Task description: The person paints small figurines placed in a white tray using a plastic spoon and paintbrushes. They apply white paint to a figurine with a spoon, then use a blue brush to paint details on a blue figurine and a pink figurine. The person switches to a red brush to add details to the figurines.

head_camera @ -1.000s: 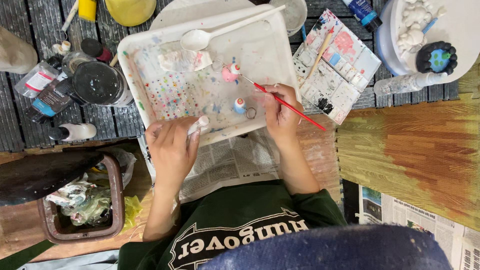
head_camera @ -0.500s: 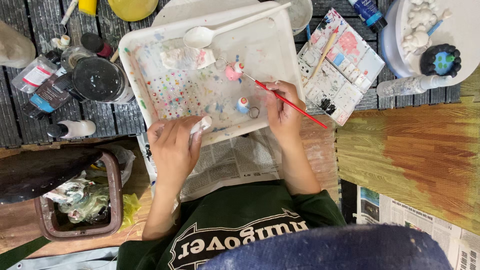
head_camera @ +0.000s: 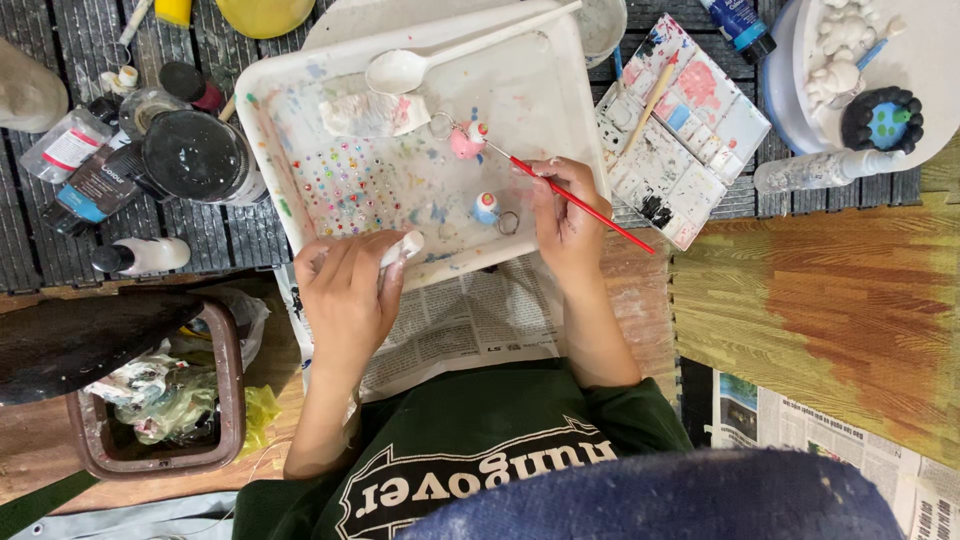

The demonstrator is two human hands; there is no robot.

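My right hand (head_camera: pixel 562 215) pinched a red paintbrush (head_camera: pixel 575 200), tip at the pink figurine (head_camera: pixel 466 141) mid-tray. Left hand (head_camera: pixel 345 290) closed on a small white piece (head_camera: pixel 403 246) at the near edge of the white tray (head_camera: pixel 560 90). Blue figurine (head_camera: pixel 485 207) sat just left of my right hand; paint palette (head_camera: pixel 690 130) to the right.

A thin red paintbrush (head_camera: pixel 580 202) lay slanted in the right hand (head_camera: pixel 562 218), handle trailing toward four o'clock, tip reaching toward ten o'clock to touch a small pink figurine (head_camera: pixel 466 141) with a metal ring, resting on the white tray (head_camera: pixel 560 90). At six o'clock of the figurine sat a blue-and-white figurine (head_camera: pixel 486 208). The left hand (head_camera: pixel 345 290) pinched a white wad (head_camera: pixel 400 248) at the tray's near edge.
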